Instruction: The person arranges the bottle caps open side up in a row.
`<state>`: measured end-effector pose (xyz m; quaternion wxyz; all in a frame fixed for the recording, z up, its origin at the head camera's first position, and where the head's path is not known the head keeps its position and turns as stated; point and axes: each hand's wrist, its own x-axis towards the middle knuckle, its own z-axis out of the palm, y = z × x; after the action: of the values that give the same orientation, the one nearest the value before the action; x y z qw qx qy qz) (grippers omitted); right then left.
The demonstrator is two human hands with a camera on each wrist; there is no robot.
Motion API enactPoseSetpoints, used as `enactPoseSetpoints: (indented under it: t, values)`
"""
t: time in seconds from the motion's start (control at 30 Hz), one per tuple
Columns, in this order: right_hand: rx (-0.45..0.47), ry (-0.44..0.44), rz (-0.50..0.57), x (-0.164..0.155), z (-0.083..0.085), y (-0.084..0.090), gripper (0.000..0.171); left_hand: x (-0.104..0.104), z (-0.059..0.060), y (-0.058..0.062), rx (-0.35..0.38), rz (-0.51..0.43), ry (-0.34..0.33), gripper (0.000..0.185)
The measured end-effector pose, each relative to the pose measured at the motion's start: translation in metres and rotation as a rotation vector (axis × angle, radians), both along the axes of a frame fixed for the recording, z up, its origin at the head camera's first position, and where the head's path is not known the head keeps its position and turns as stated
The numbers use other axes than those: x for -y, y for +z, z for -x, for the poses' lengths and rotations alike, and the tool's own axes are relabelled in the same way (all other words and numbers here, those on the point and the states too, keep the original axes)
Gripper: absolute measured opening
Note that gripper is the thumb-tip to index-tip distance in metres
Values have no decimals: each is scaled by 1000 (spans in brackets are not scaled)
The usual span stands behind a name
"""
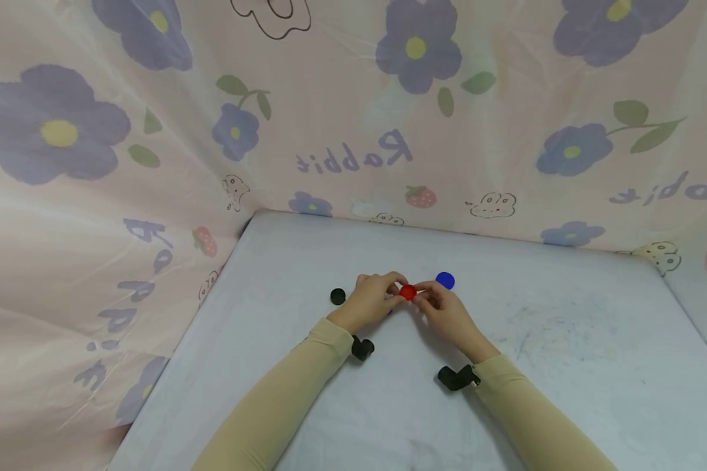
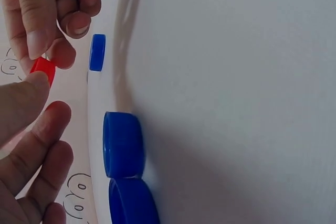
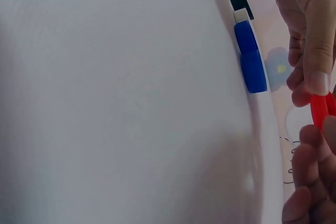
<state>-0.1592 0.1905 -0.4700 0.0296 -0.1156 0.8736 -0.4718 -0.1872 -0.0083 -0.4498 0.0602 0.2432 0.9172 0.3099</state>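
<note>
Both hands meet at a small red bottle cap (image 1: pixel 408 292), held up above the table. My left hand (image 1: pixel 369 300) pinches the cap from the left, its thumb lying on the red side (image 2: pixel 46 67) in the left wrist view. From the other side my right hand (image 1: pixel 449 318) pinches it too, with fingertips at the cap's rim. Just beyond the right hand a blue cap (image 1: pixel 445 280) lies on the table. Two more blue caps (image 2: pixel 124 144) stand side by side in the left wrist view; the left hand mostly hides them in the head view.
A black cap (image 1: pixel 338 296) lies left of the left hand. The right wrist view shows a white cap (image 3: pixel 240 16) beside a blue cap (image 3: pixel 245 36). The white table (image 1: pixel 565 366) meets a flower-patterned curtain (image 1: pixel 353 118) at its back and sides. Black wrist mounts (image 1: pixel 457 377) stick out inward from the sleeves.
</note>
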Motion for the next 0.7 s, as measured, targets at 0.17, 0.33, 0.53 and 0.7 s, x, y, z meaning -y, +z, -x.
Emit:
enactPoseSetpoints:
  t: [0.17, 0.33, 0.53, 0.7]
  values:
    - [6, 4, -16, 2, 1, -1, 28, 3, 2, 0, -12, 27, -7, 30]
    - [14, 7, -27, 5, 2, -3, 30, 5, 4, -3, -18, 54, -3, 28]
    - [30, -2, -58, 8, 0, -3, 31, 6, 2, -4, -22, 111, -2, 27]
    - [43, 4, -88, 10, -1, -3, 31, 8, 1, -6, -6, 139, -12, 31]
